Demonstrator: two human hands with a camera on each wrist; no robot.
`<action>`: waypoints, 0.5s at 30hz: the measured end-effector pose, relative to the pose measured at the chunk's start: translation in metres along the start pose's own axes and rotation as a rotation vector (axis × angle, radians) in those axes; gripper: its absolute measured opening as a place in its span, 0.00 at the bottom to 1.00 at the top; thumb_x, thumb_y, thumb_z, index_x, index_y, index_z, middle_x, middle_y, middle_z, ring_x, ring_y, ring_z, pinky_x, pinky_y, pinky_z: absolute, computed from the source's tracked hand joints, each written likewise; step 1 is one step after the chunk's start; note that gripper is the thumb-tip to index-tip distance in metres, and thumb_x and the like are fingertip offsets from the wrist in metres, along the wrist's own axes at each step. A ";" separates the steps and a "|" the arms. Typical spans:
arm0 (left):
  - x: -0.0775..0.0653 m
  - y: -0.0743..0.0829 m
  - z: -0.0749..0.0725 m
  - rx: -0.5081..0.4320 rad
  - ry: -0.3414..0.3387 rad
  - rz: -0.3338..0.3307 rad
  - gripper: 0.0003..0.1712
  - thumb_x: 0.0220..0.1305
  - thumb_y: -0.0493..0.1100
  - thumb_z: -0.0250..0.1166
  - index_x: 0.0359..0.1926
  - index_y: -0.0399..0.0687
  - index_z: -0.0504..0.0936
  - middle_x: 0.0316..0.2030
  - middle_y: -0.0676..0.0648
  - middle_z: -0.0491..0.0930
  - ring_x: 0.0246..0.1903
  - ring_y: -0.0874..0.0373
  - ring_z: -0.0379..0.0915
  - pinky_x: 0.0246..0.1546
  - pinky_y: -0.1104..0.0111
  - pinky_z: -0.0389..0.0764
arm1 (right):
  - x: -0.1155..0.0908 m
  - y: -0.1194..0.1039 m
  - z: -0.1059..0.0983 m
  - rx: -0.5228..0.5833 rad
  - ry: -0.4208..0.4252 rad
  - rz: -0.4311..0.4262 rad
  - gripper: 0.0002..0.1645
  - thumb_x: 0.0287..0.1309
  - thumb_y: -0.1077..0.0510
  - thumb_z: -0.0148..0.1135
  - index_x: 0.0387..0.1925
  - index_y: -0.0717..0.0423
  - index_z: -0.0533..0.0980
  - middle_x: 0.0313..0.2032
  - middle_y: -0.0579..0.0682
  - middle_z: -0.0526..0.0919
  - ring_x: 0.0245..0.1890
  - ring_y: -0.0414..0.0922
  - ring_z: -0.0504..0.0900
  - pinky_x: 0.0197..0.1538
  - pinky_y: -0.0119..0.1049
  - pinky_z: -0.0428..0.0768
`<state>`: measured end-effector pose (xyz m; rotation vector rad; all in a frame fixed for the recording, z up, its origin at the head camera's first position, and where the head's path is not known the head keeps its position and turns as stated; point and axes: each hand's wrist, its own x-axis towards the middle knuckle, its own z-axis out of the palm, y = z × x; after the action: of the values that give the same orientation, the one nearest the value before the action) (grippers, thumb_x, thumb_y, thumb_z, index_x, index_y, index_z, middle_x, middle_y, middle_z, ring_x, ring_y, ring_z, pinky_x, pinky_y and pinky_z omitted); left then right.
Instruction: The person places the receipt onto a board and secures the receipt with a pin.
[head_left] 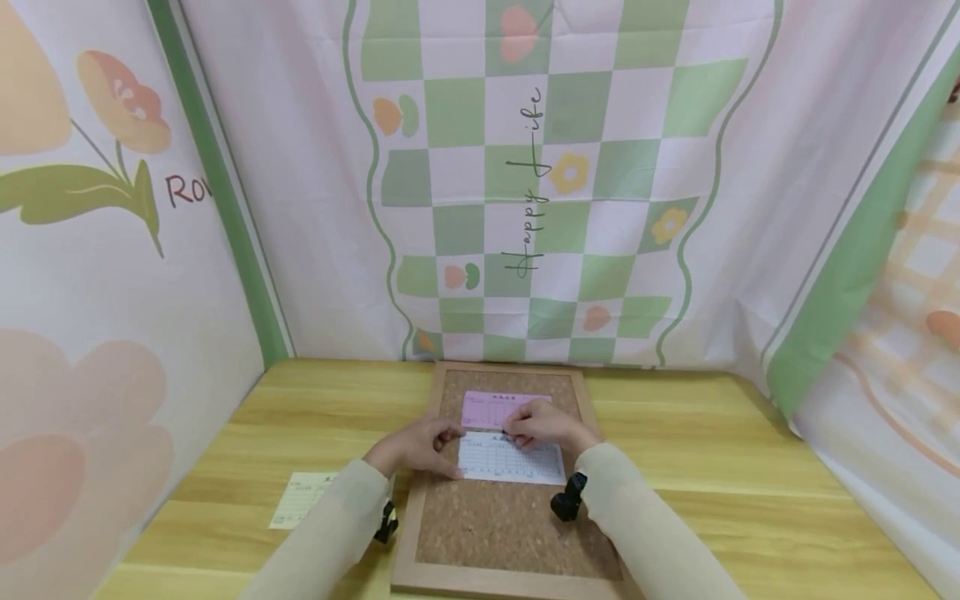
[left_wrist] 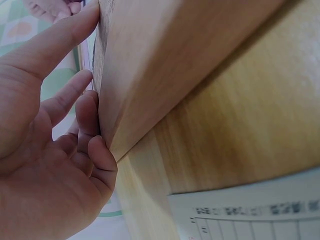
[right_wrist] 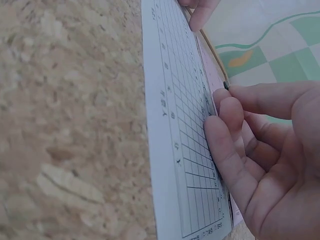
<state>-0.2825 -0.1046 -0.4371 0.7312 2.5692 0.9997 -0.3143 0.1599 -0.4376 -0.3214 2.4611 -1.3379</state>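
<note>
On a wood-framed corkboard (head_left: 480, 525) lies a white printed form (head_left: 510, 467), with a pink form (head_left: 480, 408) just above it. My left hand (head_left: 420, 446) rests at the white form's left edge, thumb at the lower corner and fingertips near the upper one. In the left wrist view the left hand (left_wrist: 60, 135) has its thumb stretched out over the board's wooden frame (left_wrist: 145, 65). My right hand (head_left: 543, 423) is over the top edge of the white form. Between its thumb and index finger it pinches a small dark piece (right_wrist: 226, 85), mostly hidden by the fingertips.
A pale yellow form (head_left: 296, 497) lies on the wooden table (head_left: 712, 467) left of the board, partly behind the left sleeve. Printed curtains (head_left: 525, 183) hang behind the table and at both sides. Each wrist wears a black camera (head_left: 568, 497).
</note>
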 end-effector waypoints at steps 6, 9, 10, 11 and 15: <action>0.000 -0.001 0.000 -0.014 0.005 -0.010 0.38 0.52 0.43 0.80 0.63 0.39 0.76 0.47 0.46 0.71 0.43 0.54 0.64 0.46 0.60 0.72 | 0.000 -0.001 0.000 -0.003 -0.007 0.015 0.10 0.68 0.61 0.61 0.42 0.66 0.83 0.32 0.52 0.84 0.31 0.43 0.82 0.36 0.38 0.83; 0.000 -0.001 0.000 -0.019 0.006 -0.021 0.38 0.51 0.43 0.80 0.63 0.40 0.76 0.48 0.46 0.72 0.44 0.54 0.65 0.48 0.59 0.72 | 0.001 -0.001 0.001 -0.016 -0.004 0.022 0.10 0.68 0.61 0.61 0.41 0.65 0.83 0.32 0.52 0.84 0.31 0.43 0.82 0.36 0.37 0.83; 0.000 -0.001 0.000 -0.019 0.006 -0.023 0.38 0.52 0.44 0.80 0.63 0.40 0.76 0.48 0.46 0.72 0.45 0.55 0.65 0.48 0.59 0.73 | 0.002 -0.001 0.001 -0.023 -0.002 0.023 0.10 0.68 0.61 0.61 0.41 0.65 0.83 0.32 0.52 0.84 0.31 0.43 0.82 0.36 0.37 0.83; 0.001 -0.001 0.000 -0.018 0.006 -0.024 0.38 0.52 0.44 0.80 0.63 0.41 0.76 0.48 0.46 0.72 0.45 0.55 0.66 0.48 0.59 0.73 | 0.002 -0.001 0.001 -0.030 -0.001 0.022 0.10 0.68 0.61 0.61 0.41 0.65 0.83 0.31 0.51 0.85 0.31 0.43 0.82 0.36 0.37 0.83; 0.001 -0.002 0.000 -0.015 0.004 -0.022 0.38 0.51 0.43 0.80 0.63 0.40 0.76 0.48 0.46 0.72 0.45 0.54 0.66 0.48 0.58 0.73 | 0.004 0.001 0.003 -0.041 0.007 0.024 0.09 0.68 0.61 0.61 0.41 0.64 0.84 0.30 0.51 0.84 0.30 0.42 0.81 0.35 0.36 0.83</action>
<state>-0.2839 -0.1050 -0.4386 0.6967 2.5651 1.0134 -0.3167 0.1567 -0.4403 -0.2966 2.4922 -1.2828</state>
